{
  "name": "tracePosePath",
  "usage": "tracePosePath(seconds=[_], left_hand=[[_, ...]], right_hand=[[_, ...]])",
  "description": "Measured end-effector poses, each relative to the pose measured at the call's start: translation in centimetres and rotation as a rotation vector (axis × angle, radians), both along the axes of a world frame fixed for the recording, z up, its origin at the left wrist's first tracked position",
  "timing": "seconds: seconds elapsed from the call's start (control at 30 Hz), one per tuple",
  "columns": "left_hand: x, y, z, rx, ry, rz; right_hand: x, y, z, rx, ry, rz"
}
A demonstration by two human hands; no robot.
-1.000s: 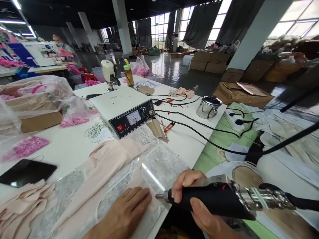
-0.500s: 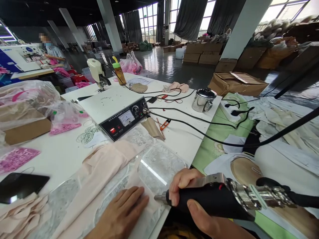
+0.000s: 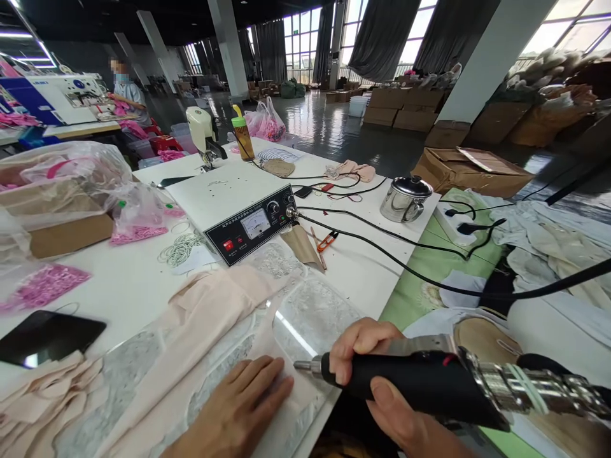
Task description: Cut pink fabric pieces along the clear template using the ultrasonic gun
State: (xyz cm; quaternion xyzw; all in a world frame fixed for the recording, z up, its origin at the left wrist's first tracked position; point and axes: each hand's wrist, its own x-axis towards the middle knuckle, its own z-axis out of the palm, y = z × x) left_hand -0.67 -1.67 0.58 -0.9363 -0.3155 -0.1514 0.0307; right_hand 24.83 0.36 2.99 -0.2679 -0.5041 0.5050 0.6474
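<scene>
My left hand (image 3: 238, 404) lies flat, fingers stretched out, on a pale pink piece of fabric (image 3: 200, 331). The fabric is spread over a clear plastic template (image 3: 319, 312) with curved outlines on a grey marbled sheet. My right hand (image 3: 367, 346) is wrapped round a black handheld ultrasonic tool (image 3: 415, 381) with a steel tip. That tip points left and meets the fabric just beside my left fingertips. A black control box (image 3: 258, 219) with a dial and a lit red switch stands beyond the fabric; a cable runs from it to the right.
Cut fabric strips (image 3: 42, 407) and a dark phone (image 3: 52, 337) lie at left, near bags of pink pieces (image 3: 48, 283). Orange snips (image 3: 327, 241) and a steel mug (image 3: 405, 200) are farther back. A co-worker (image 3: 128, 92) sits at a sewing machine, far left.
The tool tip has moved a little left and away from me along the fabric, closer to my left fingers. My left hand stays flat; the whole view has shifted slightly.
</scene>
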Motion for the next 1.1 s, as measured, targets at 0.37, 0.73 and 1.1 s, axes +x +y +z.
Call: tracePosePath(seconds=[0.37,0.73,1.1], left_hand=[[0.0,0.0,-0.8,-0.026,-0.057,-0.028],[0.6,-0.2,-1.5,0.014,-0.166,-0.017],[1.0,0.3,-2.0,0.048,-0.254,-0.001]], right_hand=[[-1.7,1.7,-0.6,0.111,-0.040,0.046],[-1.9,2.1,-0.2,0.135,-0.089,0.067],[-0.9,0.8,1.3,0.050,-0.059,0.057]])
